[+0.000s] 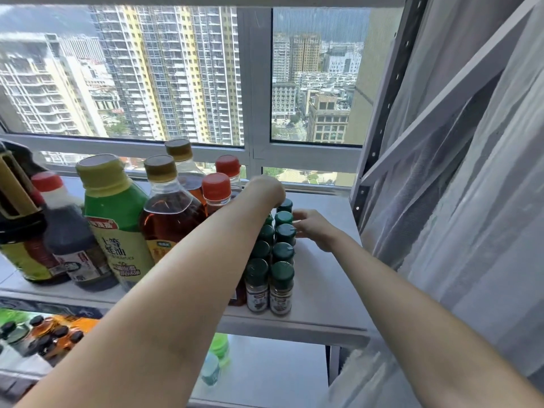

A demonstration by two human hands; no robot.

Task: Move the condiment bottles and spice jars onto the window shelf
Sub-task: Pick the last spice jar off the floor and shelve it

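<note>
Several green-capped spice jars (pixel 282 285) stand in two rows on the grey window shelf (pixel 323 290). My left hand (pixel 266 191) reaches over the far end of the rows, fingers curled down behind the jars; what it holds is hidden. My right hand (pixel 313 229) touches the right side of a far jar (pixel 285 233) with fingers spread. To the left stand condiment bottles: a green-labelled one with a yellow cap (pixel 114 219), an amber oil bottle (pixel 169 213), a dark soy bottle with a red cap (pixel 69 231) and red-capped bottles (pixel 216 191).
The window frame (pixel 253 154) runs behind the shelf. A sheer white curtain (pixel 459 187) hangs at the right. A lower shelf (pixel 273 372) holds a green bottle (pixel 219 347). Dark-lidded jars (pixel 50 337) lie at the lower left.
</note>
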